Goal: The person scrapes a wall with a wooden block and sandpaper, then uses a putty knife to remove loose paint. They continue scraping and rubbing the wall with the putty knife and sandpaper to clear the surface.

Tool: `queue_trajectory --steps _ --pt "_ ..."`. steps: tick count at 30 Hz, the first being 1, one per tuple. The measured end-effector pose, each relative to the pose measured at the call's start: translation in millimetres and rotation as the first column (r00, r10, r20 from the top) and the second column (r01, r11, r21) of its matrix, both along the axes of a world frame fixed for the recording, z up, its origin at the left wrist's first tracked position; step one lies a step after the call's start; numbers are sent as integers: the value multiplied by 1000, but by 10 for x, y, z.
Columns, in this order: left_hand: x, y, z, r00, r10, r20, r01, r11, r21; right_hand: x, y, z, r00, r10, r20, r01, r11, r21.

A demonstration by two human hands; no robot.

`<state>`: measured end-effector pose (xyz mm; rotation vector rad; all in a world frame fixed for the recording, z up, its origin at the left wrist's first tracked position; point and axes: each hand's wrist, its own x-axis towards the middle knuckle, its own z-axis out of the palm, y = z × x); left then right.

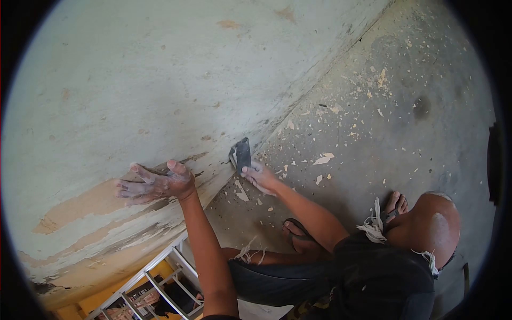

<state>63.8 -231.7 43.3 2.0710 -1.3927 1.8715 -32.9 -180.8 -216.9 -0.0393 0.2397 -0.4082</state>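
Peeling wall (133,80), flake-strewn floor (405,138), left hand (154,184) spread flat on wall, right hand (258,176) gripping scraper (243,154)

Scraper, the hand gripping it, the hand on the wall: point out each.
scraper (243,153), head view, middle of the dark blade.
right hand (258,176), head view, back of the hand gripping the scraper.
left hand (157,184), head view, back of the hand.

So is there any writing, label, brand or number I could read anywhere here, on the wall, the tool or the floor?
None: no readable text shows anywhere.
The wall bears only peeling paint.
The scraper in the right hand shows no brand mark.
The floor carries only paint flakes.
Whatever lies behind the white frame at the bottom is too blurred to tell.
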Motion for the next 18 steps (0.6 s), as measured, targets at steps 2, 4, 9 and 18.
queue_trajectory --steps 2,4,9,18 --pt "0 17 -27 1000 -6 0 6 1000 -3 -52 257 -132 995 86 -42 -87 996 -13" --pt "28 5 -20 1000 8 15 -8 1000 -8 -115 153 -76 991 117 -71 -119 993 -22" --pt "-24 43 1 1000 18 2 -18 1000 10 0 -147 36 993 -15 114 13 1000 13" --pt "-12 38 -24 1000 26 1 -26 1000 6 -5 -26 114 1000 8 -2 -8 995 97"
